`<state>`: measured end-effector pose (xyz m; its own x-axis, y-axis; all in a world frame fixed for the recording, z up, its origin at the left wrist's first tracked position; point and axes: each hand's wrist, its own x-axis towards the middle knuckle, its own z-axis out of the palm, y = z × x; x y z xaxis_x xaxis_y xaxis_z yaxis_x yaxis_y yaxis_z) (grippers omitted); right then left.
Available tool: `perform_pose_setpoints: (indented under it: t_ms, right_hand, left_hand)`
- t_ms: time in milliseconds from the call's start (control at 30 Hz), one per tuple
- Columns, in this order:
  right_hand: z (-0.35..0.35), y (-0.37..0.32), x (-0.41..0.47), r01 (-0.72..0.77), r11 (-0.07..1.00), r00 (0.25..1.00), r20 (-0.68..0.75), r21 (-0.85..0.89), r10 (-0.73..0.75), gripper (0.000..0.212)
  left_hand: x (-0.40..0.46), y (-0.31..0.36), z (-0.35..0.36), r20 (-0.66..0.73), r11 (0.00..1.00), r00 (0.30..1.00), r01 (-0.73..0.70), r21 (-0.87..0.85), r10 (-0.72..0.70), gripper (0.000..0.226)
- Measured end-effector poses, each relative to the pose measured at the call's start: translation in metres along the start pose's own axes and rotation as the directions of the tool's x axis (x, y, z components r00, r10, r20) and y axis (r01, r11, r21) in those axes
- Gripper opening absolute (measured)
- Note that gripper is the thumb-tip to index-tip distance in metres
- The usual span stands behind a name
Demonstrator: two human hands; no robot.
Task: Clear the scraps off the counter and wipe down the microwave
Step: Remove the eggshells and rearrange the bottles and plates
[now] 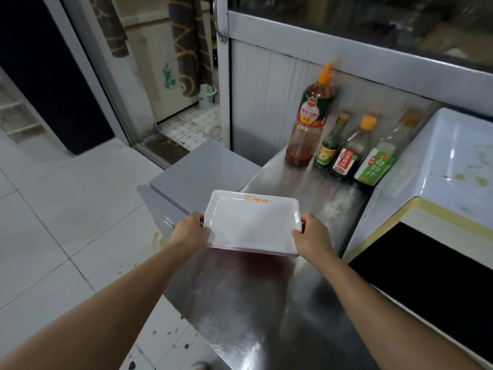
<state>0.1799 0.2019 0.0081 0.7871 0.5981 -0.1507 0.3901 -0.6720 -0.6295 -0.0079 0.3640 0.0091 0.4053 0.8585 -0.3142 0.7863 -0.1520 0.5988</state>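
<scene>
Four sauce bottles (344, 145) stand beyond the fingers; stained microwave (437, 188) right. Left hand (190, 232) and right hand (310, 236) grip white tray (252, 222) ends.

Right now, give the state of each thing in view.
White tray: empty, held at both short ends over the counter.
Left hand: holds tray.
Right hand: holds tray.
Sauce bottles: upright, capped.
Microwave: top stained, door shut.
</scene>
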Motion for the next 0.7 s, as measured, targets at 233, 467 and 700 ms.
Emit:
perform_pose_setpoints:
  t_ms: [233,467,700]
  right_hand:
    - [-0.017,-0.005,0.036,-0.084,0.996,0.99,-0.112,0.004,0.084,0.019]
    - [-0.019,-0.009,0.083,-0.241,0.968,0.95,-0.186,0.065,0.249,0.024]
    - [-0.001,-0.002,0.131,-0.352,0.917,0.893,-0.227,0.186,0.389,0.027]
  left_hand:
    - [0.062,0.046,0.0,0.061,0.993,0.991,-0.12,-0.007,0.121,0.022]
    - [0.142,0.091,0.009,0.155,0.963,0.953,-0.268,0.035,0.259,0.021]
    - [0.21,0.115,0.033,0.246,0.933,0.909,-0.356,0.042,0.336,0.025]
